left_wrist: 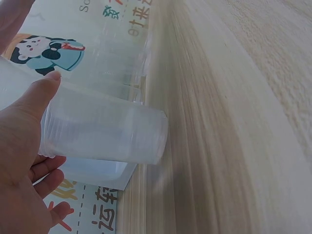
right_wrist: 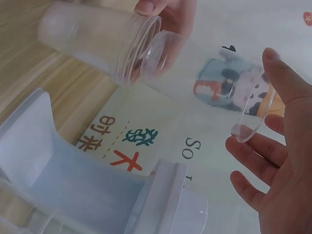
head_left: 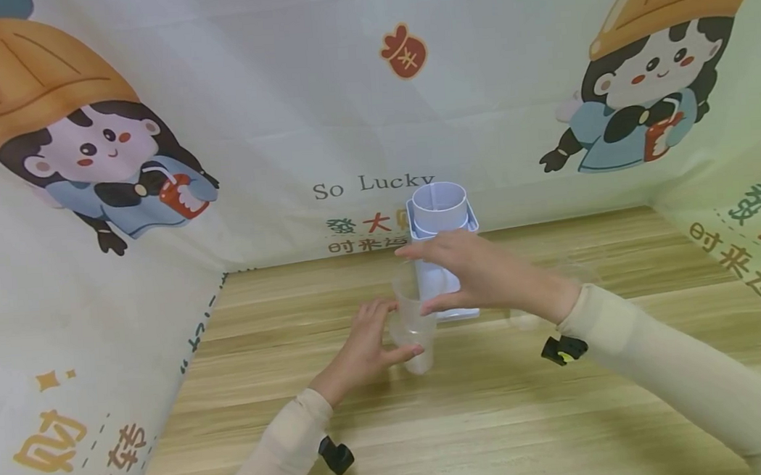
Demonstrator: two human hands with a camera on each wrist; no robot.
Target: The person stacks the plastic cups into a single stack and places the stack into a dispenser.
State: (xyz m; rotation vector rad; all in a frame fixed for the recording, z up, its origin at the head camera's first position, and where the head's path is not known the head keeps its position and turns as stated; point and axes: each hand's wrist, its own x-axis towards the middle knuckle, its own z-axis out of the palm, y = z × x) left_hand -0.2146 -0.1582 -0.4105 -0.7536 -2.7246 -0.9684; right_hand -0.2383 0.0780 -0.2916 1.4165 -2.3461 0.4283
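My left hand (head_left: 364, 344) grips a stack of translucent plastic cups (left_wrist: 107, 126) near its rims, thumb on one side and fingers on the other. The stack stands upright, its base at or just above the tabletop. Over its mouth, my right hand (head_left: 480, 269) holds a clear plastic cup (right_wrist: 209, 83) by the rim, between thumb and fingertips. That cup's base meets the opening of the stack in the right wrist view. Just behind both hands stands a white cup holder (head_left: 440, 208) with a round tube at its top, partly hidden by my right hand.
On the wooden table (head_left: 483, 413), right of the holder, lie faint clear plastic pieces (head_left: 524, 319), hard to make out. A printed cloth (head_left: 266, 77) hangs behind the table and along both sides.
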